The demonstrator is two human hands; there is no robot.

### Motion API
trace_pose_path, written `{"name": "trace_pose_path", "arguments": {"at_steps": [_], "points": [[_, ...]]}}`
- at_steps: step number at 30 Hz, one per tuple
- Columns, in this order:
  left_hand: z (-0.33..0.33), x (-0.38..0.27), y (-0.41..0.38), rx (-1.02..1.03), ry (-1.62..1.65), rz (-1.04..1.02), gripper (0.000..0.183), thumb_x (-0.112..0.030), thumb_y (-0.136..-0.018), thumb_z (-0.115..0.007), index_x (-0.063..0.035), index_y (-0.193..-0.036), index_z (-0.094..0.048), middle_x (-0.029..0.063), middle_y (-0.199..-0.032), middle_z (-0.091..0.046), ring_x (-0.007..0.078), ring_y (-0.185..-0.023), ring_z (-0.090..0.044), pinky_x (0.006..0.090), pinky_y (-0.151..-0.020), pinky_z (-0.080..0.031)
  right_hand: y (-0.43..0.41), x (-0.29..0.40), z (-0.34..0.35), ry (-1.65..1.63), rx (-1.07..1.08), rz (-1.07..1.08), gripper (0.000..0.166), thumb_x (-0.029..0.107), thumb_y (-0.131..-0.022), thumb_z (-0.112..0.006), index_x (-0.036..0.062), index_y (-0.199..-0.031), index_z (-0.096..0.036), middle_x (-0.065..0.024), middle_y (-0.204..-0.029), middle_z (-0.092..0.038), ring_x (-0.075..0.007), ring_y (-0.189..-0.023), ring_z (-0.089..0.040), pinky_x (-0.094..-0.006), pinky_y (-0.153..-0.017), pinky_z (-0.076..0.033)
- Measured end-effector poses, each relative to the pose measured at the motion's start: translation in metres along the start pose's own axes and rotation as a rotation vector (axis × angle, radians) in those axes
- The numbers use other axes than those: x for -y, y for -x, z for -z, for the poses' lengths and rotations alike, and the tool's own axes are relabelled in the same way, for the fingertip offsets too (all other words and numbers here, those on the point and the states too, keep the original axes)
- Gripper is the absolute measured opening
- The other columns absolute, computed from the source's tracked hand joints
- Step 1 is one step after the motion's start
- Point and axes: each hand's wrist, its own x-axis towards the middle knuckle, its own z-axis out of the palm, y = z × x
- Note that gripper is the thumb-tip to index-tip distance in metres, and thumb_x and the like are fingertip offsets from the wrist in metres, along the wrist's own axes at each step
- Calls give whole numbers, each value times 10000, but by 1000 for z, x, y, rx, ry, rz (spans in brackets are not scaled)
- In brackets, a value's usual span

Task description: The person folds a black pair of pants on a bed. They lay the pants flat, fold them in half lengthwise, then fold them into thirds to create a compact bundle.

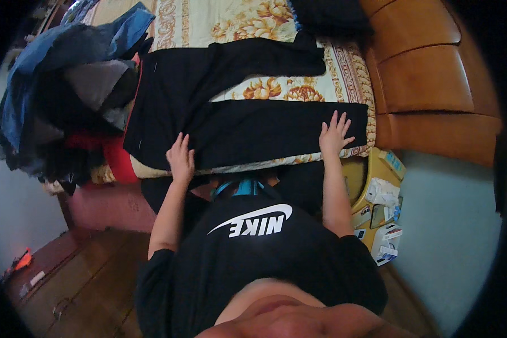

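A pair of black trousers (245, 122) lies spread flat on a bed with a floral sheet (253, 21). Its waist, with a thin red edge, points left, and its two legs run to the right, apart from each other. My left hand (180, 158) rests on the near side of the trousers below the waist, its fingers extended. Near the hem of the closer leg, my right hand (336, 135) lies palm down with spread fingers. Neither hand grips the cloth.
Left of the trousers is a heap of clothes (84, 84), including blue denim. Dark folded cloth (333, 17) lies at the far right of the bed, beside a brown leather headboard (426, 76). A small yellow table (374, 169) at right holds boxes and a white packet (382, 191).
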Motion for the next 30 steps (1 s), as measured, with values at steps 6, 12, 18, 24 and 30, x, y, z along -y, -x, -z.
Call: {"name": "trace_pose_path", "arguments": {"at_steps": [6, 12, 18, 24, 30], "points": [[20, 3, -98, -314, 106, -84, 260, -66, -793, -556, -65, -1053, -577, 117, -1118, -528, 286, -1029, -502, 388, -868, -368, -116, 38, -15, -607, -200, 106, 404, 184, -794, -600, -19, -1135, -521, -217, -1051, -557, -376, -1016, -507, -393, -885, -403], [-18, -53, -211, -48, -48, -281, 406, -78, -787, -567, -108, -1185, -496, 83, -1278, -455, 230, -1184, -419, 426, -927, -333, -231, 60, -61, -1193, 241, -305, 454, 271, -838, -568, -14, -1182, -486, -185, -1047, -599, -322, -918, -590, -389, -793, -466], [-46, -56, -287, 91, -206, -120, 686, -162, -777, -628, -108, -1359, -268, 93, -1407, -296, 259, -1306, -268, 526, -991, -277, -166, 70, 9, -1807, 28, -305, 396, 116, -835, -595, -44, -1171, -458, -144, -1108, -535, -251, -939, -554, -354, -807, -458], [-59, -31, -315, 276, -250, -210, 426, -265, -748, -663, -97, -1118, -534, 128, -991, -603, 300, -1003, -542, 497, -935, -327, -57, 22, 35, -1622, -96, -577, 431, 78, -821, -609, -2, -1193, -407, -144, -1162, -470, -199, -984, -503, -303, -801, -447], [-28, -37, -295, 223, -20, -233, 203, -168, -759, -617, -34, -892, -541, 191, -834, -603, 365, -876, -560, 461, -803, -408, -69, -37, 24, -661, -348, -59, 566, -18, -693, -615, 31, -1215, -403, -172, -1179, -435, -298, -1103, -427, -385, -934, -376]]}}
